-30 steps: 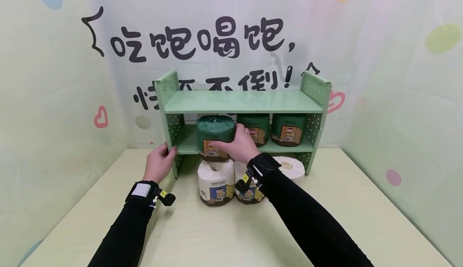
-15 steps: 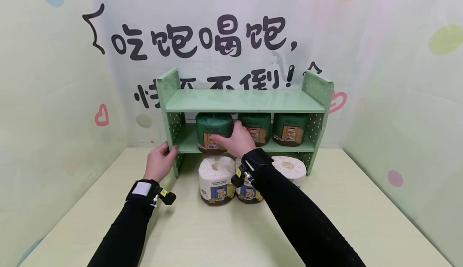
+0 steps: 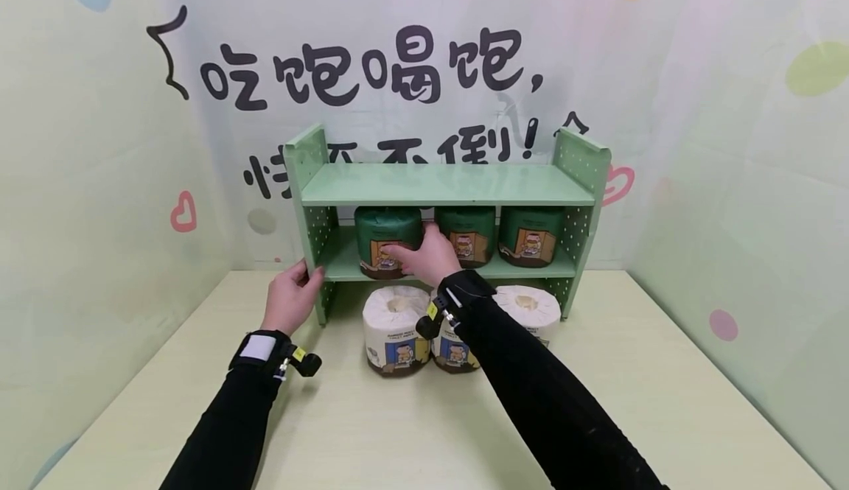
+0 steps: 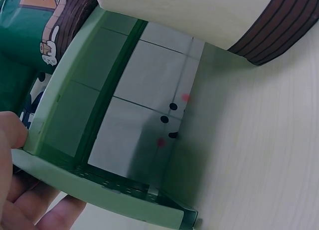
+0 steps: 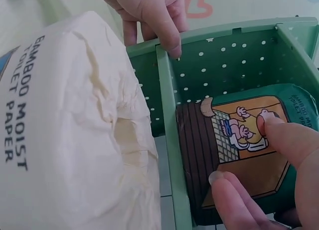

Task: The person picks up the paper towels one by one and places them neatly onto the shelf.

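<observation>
My right hand [image 3: 434,258] holds a green-wrapped toilet paper roll [image 3: 385,226] at its right side, thumb across the printed front. The roll stands upright on the middle board of a green two-tier shelf [image 3: 447,184], near its left end. In the right wrist view, a thumb and a fingertip lie on the roll's wrapper [image 5: 251,187], whose brown base is at the board's front edge. My left hand [image 3: 292,300] grips the shelf's left side panel; in the left wrist view, the thumb is inside the panel [image 4: 99,190] and fingers are outside.
Two more green rolls [image 3: 530,236] stand to the right on the same board. White-wrapped rolls [image 3: 396,331] stand in a row on the table [image 3: 398,431] before the shelf, one partly behind my right wrist. A printed backdrop [image 3: 424,4] closes off the back and sides.
My right hand has carried the green roll back and slightly left, from in front of the middle board onto it. The left hand keeps its grip on the side panel.
</observation>
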`<action>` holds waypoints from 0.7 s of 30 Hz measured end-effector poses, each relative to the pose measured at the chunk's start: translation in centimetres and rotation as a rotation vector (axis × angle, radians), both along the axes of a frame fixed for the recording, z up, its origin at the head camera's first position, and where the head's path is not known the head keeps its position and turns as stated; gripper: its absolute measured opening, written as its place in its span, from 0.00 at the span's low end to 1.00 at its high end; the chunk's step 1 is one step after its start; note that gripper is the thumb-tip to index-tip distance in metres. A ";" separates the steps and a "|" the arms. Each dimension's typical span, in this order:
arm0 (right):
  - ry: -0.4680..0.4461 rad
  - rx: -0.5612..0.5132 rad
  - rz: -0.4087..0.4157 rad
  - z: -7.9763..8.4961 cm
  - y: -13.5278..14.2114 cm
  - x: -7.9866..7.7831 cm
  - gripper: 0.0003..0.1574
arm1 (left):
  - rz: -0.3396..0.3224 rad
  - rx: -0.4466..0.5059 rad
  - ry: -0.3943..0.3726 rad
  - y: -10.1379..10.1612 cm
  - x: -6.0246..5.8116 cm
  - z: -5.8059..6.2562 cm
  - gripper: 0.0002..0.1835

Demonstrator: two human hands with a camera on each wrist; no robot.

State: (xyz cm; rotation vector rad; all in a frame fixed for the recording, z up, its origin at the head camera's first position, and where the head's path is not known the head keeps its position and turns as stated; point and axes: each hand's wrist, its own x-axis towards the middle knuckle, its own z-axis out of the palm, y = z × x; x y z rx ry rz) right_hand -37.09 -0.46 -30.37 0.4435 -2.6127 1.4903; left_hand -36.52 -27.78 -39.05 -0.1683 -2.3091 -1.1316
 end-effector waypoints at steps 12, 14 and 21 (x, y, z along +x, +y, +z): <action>0.009 0.067 0.029 -0.4 -0.1 -0.5 0.49 | 0.007 0.005 0.002 0.0 -0.1 -0.1 0.19; -0.011 0.042 0.058 -0.6 -0.1 -0.6 0.48 | 0.007 0.006 0.002 0.1 -0.1 -0.1 0.19; -0.076 -0.057 0.176 -1.1 0.0 -0.9 0.43 | 0.005 -0.008 0.012 0.2 0.0 0.1 0.17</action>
